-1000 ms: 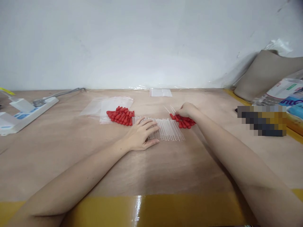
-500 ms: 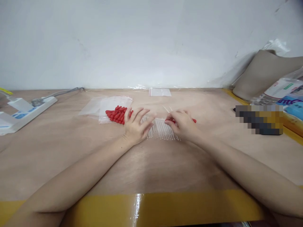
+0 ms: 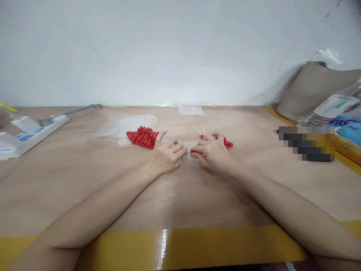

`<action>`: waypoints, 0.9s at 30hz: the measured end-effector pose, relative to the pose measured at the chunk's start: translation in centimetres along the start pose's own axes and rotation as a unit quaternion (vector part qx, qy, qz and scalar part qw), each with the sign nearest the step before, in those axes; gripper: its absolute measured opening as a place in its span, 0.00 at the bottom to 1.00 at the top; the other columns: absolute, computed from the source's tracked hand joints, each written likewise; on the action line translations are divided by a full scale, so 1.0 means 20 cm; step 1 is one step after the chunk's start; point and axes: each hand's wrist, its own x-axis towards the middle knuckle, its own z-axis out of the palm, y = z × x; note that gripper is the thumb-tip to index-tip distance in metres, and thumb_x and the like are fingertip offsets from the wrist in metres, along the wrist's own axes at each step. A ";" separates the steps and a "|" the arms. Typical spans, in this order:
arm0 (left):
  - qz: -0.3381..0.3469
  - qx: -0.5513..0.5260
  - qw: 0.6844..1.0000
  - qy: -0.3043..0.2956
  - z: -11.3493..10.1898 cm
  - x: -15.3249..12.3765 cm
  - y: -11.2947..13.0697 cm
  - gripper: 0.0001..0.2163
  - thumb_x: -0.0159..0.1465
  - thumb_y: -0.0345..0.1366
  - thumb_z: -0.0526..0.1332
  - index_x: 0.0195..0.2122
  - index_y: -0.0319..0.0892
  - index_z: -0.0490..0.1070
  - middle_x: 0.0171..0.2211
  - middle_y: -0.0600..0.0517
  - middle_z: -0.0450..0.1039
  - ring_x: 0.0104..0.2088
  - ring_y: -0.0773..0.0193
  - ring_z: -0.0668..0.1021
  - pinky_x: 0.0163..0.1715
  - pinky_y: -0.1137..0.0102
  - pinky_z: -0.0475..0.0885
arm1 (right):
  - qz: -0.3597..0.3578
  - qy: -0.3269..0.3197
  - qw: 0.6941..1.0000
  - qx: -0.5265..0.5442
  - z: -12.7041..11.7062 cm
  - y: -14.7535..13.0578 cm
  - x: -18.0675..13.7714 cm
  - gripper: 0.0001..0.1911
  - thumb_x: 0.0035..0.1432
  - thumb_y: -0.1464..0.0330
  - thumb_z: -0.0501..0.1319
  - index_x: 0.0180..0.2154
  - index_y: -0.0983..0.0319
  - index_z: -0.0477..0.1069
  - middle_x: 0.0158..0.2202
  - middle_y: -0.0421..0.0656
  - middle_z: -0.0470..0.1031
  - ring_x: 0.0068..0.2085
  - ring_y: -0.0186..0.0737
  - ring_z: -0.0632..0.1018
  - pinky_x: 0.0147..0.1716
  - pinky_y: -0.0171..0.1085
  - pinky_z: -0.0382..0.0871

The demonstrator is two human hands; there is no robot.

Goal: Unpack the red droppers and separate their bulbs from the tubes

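My left hand (image 3: 169,155) is closed in a pinch above a row of thin clear sticks (image 3: 194,162). A pale, thin end, like one of those sticks, shows at its fingertips. Close in front of it, my right hand (image 3: 214,153) pinches a small red bulb-shaped piece (image 3: 194,151). The two sets of fingertips nearly meet, and I cannot tell whether stick and red piece touch. A pile of red pieces (image 3: 141,137) lies left of my left hand. More red pieces (image 3: 229,144) show just past my right hand, partly covered by it. Behind it, thin sticks (image 3: 203,131) have red ends.
Clear plastic bags (image 3: 122,126) lie under and beside the red pile. A small white packet (image 3: 190,110) rests near the wall. At left stands a power strip (image 3: 53,124) with plugs. A bottle (image 3: 327,109) and a pixelated dark object (image 3: 307,145) are at right.
My left hand has moved right and its spread fingers have closed into a pinch. My right hand has shifted slightly left with the red piece, bringing the fingertips together.
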 end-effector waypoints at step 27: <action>-0.005 -0.012 1.000 0.023 0.02 0.00 -0.02 0.08 0.63 0.34 0.52 0.33 0.50 0.70 0.27 0.58 0.73 0.35 0.65 0.73 0.54 0.51 0.46 | 0.038 -0.016 0.988 0.151 0.04 0.02 -0.02 0.15 0.60 0.59 0.51 0.29 0.57 0.72 0.26 0.38 0.74 0.34 0.36 0.65 0.37 0.41 0.46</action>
